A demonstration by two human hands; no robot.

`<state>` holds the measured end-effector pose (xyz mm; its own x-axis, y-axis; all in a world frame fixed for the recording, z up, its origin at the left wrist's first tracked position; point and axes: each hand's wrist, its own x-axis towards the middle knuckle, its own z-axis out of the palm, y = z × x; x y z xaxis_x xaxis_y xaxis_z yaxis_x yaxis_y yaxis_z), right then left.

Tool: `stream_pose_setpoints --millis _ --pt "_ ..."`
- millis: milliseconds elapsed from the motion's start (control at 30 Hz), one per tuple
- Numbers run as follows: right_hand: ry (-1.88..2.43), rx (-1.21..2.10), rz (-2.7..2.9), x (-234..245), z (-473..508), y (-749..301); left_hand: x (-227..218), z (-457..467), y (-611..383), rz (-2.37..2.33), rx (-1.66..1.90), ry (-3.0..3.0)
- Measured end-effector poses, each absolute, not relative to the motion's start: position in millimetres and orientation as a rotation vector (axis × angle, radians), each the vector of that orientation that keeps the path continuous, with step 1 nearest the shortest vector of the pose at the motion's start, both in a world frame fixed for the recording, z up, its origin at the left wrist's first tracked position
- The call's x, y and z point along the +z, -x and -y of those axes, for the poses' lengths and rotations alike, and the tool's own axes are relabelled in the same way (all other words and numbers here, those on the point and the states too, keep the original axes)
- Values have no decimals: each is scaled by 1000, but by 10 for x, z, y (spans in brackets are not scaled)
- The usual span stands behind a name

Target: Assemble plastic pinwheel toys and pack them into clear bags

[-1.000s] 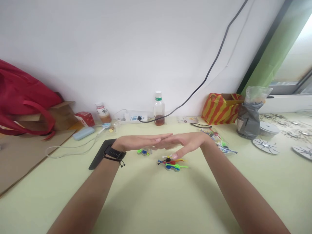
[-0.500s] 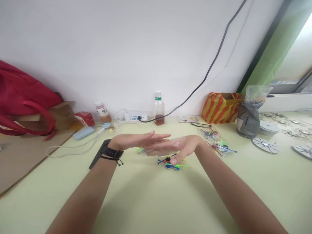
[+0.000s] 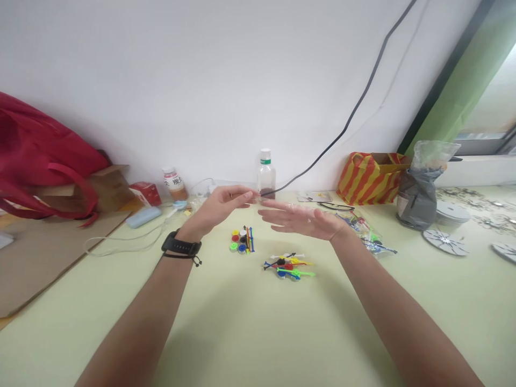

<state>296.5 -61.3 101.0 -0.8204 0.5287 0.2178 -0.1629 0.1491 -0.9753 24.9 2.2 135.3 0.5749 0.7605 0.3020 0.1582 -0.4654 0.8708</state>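
A clear plastic bag (image 3: 303, 209) lies glinting over the back of my right hand (image 3: 300, 220), whose fingers are stretched out and pointing left. My left hand (image 3: 226, 207), with a black watch at its wrist, has thumb and fingers closed at what looks like the bag's edge near my right fingertips. Below the hands, a group of coloured spinner arrows (image 3: 296, 262) with round bases lies on the table. Left of it are several coloured round bases (image 3: 242, 247) beside a row of loose arrows (image 3: 250, 239). Neither hand touches these pieces.
A bottle (image 3: 266, 177) stands against the wall behind the hands, with a black cable (image 3: 342, 129) crossing before it. Bagged spinner pieces (image 3: 373, 236), a striped bag (image 3: 373, 177) and white discs (image 3: 445, 242) lie right. A red bag (image 3: 44, 156) and cardboard (image 3: 52, 252) are left.
Both hands have risen and moved apart, uncovering the coloured bases and arrows. My left fingers have gone from stretched flat to closed together. The view has shifted slightly.
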Motion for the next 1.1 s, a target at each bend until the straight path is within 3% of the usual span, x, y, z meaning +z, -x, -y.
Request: stream_pose_setpoints --millis 433,700,967,1100 --pt "395 1799 1902 982 593 -3010 1273 -112 -190 -861 862 -2135" --pt "399 1756 1780 992 570 -2992 1248 -130 -135 -789 288 -2342" --pt "417 1724 1781 1022 569 -3022 1149 -145 -175 -798 348 -2281" --pt "455 1739 1826 1048 588 -3011 1211 -96 -212 -762 564 -2232"
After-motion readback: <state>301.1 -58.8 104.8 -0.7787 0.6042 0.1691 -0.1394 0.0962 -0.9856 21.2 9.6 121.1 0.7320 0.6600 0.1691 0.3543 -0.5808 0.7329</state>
